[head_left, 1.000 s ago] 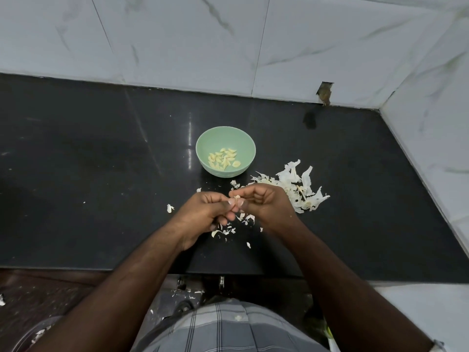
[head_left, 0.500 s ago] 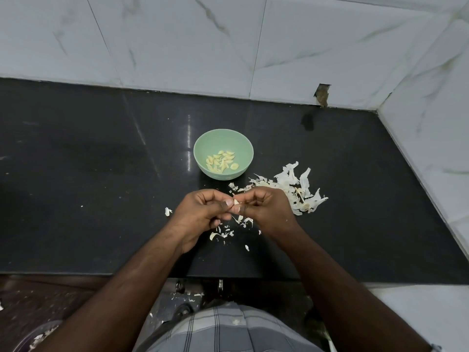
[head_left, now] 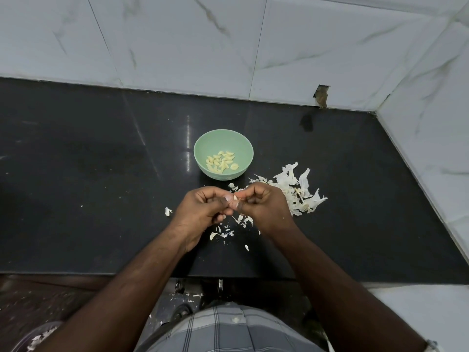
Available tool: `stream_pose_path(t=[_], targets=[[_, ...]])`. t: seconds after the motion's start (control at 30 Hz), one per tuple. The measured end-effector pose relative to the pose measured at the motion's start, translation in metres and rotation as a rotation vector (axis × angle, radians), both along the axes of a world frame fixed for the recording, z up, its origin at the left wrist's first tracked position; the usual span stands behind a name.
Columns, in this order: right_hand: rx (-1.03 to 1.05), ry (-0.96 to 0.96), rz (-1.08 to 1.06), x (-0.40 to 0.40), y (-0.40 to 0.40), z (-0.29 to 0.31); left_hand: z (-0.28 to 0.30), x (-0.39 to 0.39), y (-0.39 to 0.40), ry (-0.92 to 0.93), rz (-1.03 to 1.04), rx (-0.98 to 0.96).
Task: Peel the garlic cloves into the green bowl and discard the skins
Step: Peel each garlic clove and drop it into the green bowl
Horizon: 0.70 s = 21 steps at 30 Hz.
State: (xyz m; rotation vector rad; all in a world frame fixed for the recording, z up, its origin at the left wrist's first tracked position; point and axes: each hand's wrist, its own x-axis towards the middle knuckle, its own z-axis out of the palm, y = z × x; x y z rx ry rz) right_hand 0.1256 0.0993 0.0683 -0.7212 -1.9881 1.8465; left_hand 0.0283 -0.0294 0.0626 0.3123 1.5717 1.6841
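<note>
Small skin scraps point(head_left: 223, 233) lay on the black counter point(head_left: 88, 186) nearest the body. Above them, left hand point(head_left: 203, 214) and right hand point(head_left: 266, 209) met fingertip to fingertip, both curled, pinching one garlic clove point(head_left: 235, 197) between them; clove mostly hidden. Bigger skin pile point(head_left: 297, 191) sat just right of the hands. Beyond, green bowl point(head_left: 218, 141) held peeled cloves point(head_left: 221, 161).

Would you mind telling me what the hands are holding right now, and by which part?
Both hands, left hand and right hand, pinch one small garlic clove between fingertips; which end each grips cannot be told.
</note>
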Motion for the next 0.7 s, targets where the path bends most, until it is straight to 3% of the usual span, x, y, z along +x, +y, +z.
stream_pose_path(t=[0.33,0.53,0.7], targets=[[-0.206,-0.025,-0.023,0.001,0.002,0.012,-0.004,0.003,-0.002,0.395,0.041,-0.054],[0.030,-0.104,0.026,0.000,0.007,0.015,-0.003,0.004,-0.002,0.385,0.008,-0.034],[0.047,-0.131,0.004,-0.002,0.007,0.016,-0.002,0.005,0.000,0.374,0.034,-0.015]])
